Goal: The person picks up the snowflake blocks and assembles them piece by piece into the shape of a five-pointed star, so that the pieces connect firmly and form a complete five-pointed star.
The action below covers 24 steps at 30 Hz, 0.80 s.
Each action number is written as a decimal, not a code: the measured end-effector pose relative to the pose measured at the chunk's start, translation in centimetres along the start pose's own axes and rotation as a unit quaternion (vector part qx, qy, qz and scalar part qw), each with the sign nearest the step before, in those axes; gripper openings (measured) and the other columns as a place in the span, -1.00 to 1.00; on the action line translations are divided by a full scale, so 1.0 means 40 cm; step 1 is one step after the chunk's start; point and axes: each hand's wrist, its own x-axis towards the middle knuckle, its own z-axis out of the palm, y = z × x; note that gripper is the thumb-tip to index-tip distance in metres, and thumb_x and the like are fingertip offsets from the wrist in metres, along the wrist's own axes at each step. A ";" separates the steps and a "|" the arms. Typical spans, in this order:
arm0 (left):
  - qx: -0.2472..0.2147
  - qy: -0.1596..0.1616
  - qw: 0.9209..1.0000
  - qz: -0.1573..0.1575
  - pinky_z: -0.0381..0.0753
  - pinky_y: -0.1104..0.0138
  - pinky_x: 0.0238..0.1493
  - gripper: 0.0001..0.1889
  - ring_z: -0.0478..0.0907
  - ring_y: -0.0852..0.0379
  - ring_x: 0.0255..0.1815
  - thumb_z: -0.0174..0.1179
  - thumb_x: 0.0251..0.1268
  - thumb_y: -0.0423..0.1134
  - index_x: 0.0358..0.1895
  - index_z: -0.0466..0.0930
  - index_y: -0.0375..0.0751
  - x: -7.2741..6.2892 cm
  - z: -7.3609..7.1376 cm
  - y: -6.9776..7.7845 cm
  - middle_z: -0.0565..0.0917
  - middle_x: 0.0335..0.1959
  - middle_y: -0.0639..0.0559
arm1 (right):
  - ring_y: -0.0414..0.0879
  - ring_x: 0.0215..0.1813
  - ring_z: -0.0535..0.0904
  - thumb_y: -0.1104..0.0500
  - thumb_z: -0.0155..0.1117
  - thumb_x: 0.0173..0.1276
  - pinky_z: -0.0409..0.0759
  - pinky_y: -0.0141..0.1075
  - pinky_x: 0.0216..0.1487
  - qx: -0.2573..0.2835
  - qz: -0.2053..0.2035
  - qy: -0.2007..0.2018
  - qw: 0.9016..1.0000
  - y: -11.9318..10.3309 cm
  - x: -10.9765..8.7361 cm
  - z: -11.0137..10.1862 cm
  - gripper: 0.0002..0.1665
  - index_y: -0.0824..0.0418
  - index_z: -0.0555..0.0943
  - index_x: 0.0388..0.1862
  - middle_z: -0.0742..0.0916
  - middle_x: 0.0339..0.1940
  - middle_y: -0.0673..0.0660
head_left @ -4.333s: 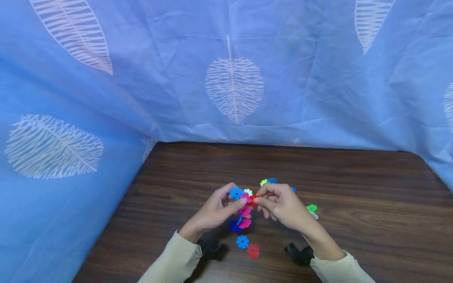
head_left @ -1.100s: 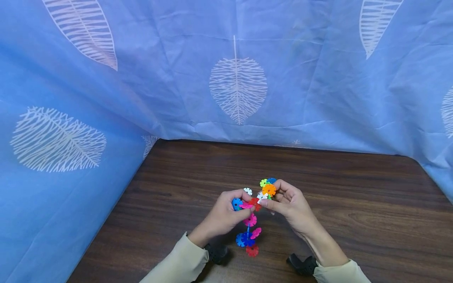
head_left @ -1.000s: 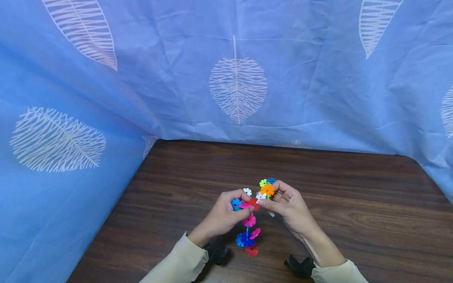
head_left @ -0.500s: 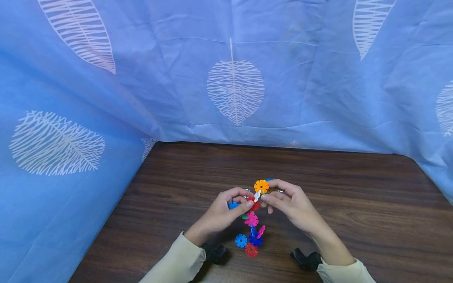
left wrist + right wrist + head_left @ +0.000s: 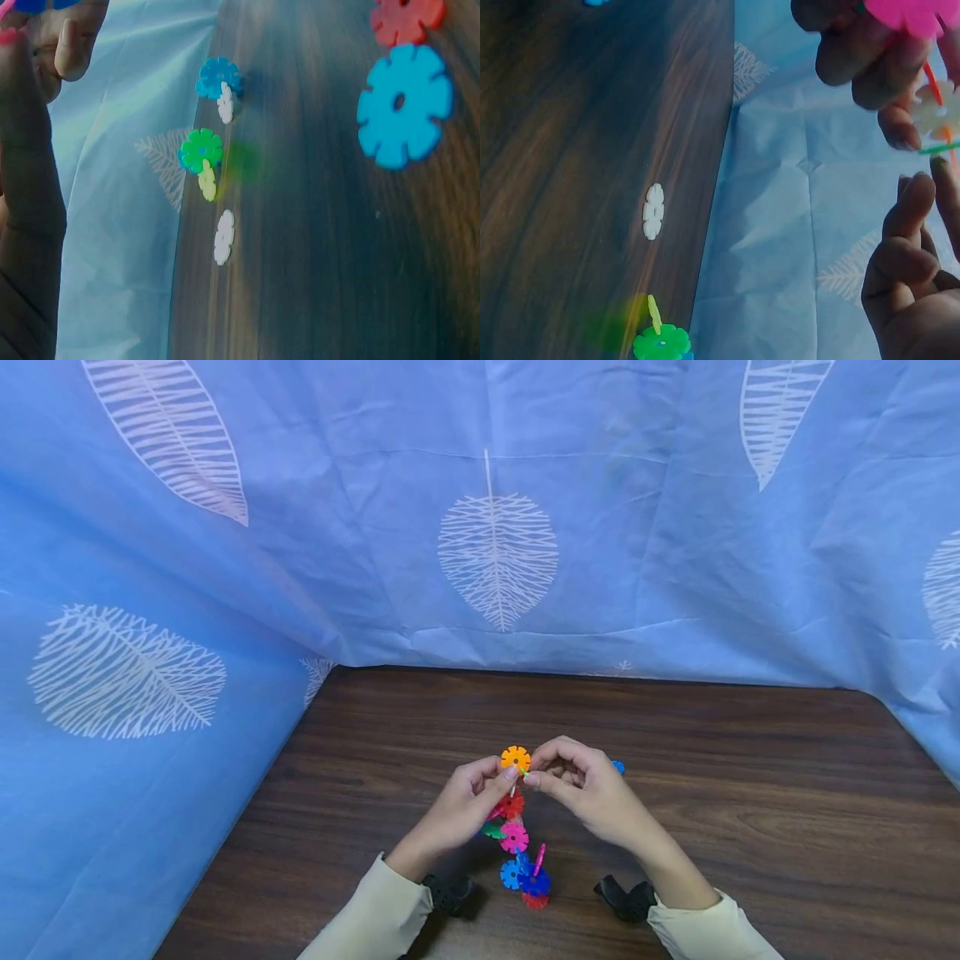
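Observation:
A chain of flower-shaped notched plastic discs hangs between my hands in the head view: an orange disc (image 5: 515, 757) on top, a red disc (image 5: 513, 805), a pink disc (image 5: 514, 837) and a dark blue disc (image 5: 535, 882) below. My left hand (image 5: 467, 806) pinches the chain just under the orange disc, at a white disc (image 5: 932, 112) seen better in the right wrist view. My right hand (image 5: 588, 789) pinches close by, at a thin green disc (image 5: 937, 150) seen edge-on and joined near the white one. Part of the chain hides behind the left fingers.
A light blue disc (image 5: 405, 105) and a red disc (image 5: 409, 19) lie on the wooden table (image 5: 750, 793). Farther back are a blue disc (image 5: 217, 76), a green disc (image 5: 200, 148) with a yellow one, and a white disc (image 5: 224, 237). A blue leaf-patterned curtain (image 5: 600, 543) borders the table.
Both hands have shifted left with the chain, and the orange disc now stands upright above the left thumb. The green and white pair seen on the right at first has left the table.

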 end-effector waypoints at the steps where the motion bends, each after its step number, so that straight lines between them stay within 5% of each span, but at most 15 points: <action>1: 0.000 0.002 1.000 -0.002 0.30 0.48 -0.58 -0.62 0.27 0.20 -0.61 -0.01 0.69 -0.08 0.05 0.55 -0.41 0.000 -0.002 0.000 0.39 -0.59 0.06 | -0.05 -0.31 0.58 0.28 0.27 0.54 0.59 -0.35 -0.33 -0.003 -0.005 -0.005 1.000 0.006 0.003 -0.004 -0.92 0.24 0.66 -0.07 0.69 -0.23 0.11; 4: 0.010 0.010 1.000 -0.012 0.18 0.45 -0.65 -0.64 0.20 0.20 -0.67 0.06 0.65 -0.08 0.04 0.56 -0.40 0.001 -0.006 0.000 0.36 -0.64 0.06 | 0.06 -0.35 0.61 0.26 0.14 0.62 0.62 -0.28 -0.34 -0.034 0.004 -0.015 0.999 0.032 0.024 -0.020 -0.83 0.28 0.67 -0.11 0.69 -0.31 0.11; 8: 0.018 0.022 0.999 -0.021 0.26 0.45 -0.63 -0.67 0.24 0.19 -0.67 0.08 0.64 -0.10 0.01 0.58 -0.36 -0.001 -0.012 0.002 0.38 -0.66 0.02 | 0.12 -0.52 0.64 0.25 0.15 0.62 0.60 -0.23 -0.49 -0.119 0.082 -0.058 0.988 0.074 0.078 -0.026 -0.82 0.30 0.63 -0.19 0.68 -0.47 0.17; 12: 0.019 0.028 0.999 -0.021 0.30 0.46 -0.59 -0.66 0.25 0.20 -0.66 0.03 0.67 -0.13 0.11 0.58 -0.39 -0.007 -0.016 -0.006 0.36 -0.66 0.03 | -0.04 -0.56 0.57 0.31 0.32 0.48 0.52 -0.27 -0.51 -0.242 0.146 -0.131 0.950 0.109 0.128 -0.002 -0.94 0.26 0.60 -0.15 0.67 -0.48 0.13; 17: 0.021 0.027 0.999 -0.014 0.24 0.45 -0.61 -0.61 0.25 0.21 -0.68 0.01 0.68 -0.13 0.25 0.54 -0.39 -0.006 -0.018 -0.015 0.35 -0.68 0.06 | -0.03 -0.29 0.59 0.36 0.38 0.38 0.56 -0.16 -0.28 -0.327 0.190 -0.171 0.910 0.137 0.159 0.031 -0.52 0.32 0.56 0.26 0.74 -0.10 0.19; 20: 0.017 0.027 0.999 -0.011 0.30 0.46 -0.58 -0.64 0.29 0.21 -0.67 0.03 0.67 -0.12 0.17 0.58 -0.37 -0.003 -0.019 -0.014 0.37 -0.67 0.05 | 0.02 -0.26 0.60 0.39 0.38 0.35 0.54 -0.16 -0.31 -0.331 0.207 -0.177 0.903 0.154 0.164 0.041 -0.52 0.31 0.56 0.24 0.73 -0.13 0.23; 24: 0.011 0.029 1.000 -0.004 0.30 0.46 -0.58 -0.64 0.28 0.21 -0.67 0.02 0.68 -0.13 0.14 0.57 -0.40 -0.001 -0.023 -0.011 0.36 -0.68 0.03 | -0.07 -0.47 0.42 0.48 0.36 0.26 0.33 -0.28 -0.46 -0.301 0.199 -0.172 0.917 0.166 0.161 0.038 -0.75 0.22 0.51 -0.27 0.56 -0.48 0.11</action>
